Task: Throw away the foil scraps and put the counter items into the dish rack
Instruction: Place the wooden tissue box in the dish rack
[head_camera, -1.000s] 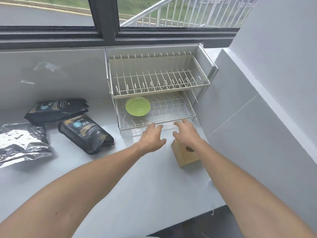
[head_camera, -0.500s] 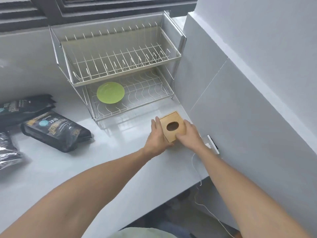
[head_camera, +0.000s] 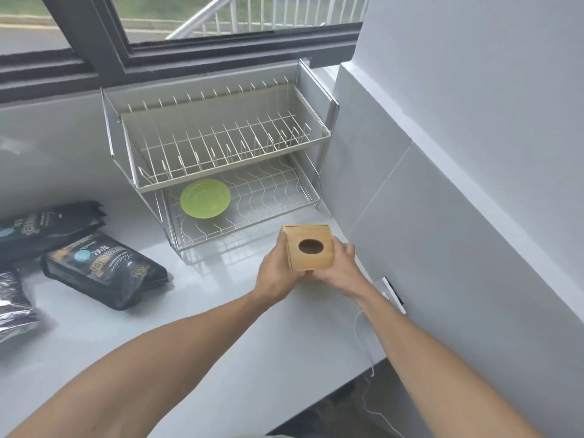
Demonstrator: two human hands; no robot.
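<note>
Holding a small wooden box between them, the left hand and the right hand meet in front of the dish rack. Each grip is closed on the box: the left hand presses its left side, the right hand cups its right side and lower edge. The box is tilted so that the face with the dark oval hole looks up at the camera. It seems to be lifted clear of the white worktop, though the hands hide its underside, so that is hard to confirm.

The rack stands against the wall under the window and has two wire tiers. A green plate lies flat on the lower tier, toward its left. The box is just in front of the lower tier's right end, near the grey side wall.

Well to the left on the worktop lie two black bags, one behind the other, and a crumpled silver foil bag at the frame's edge.
</note>
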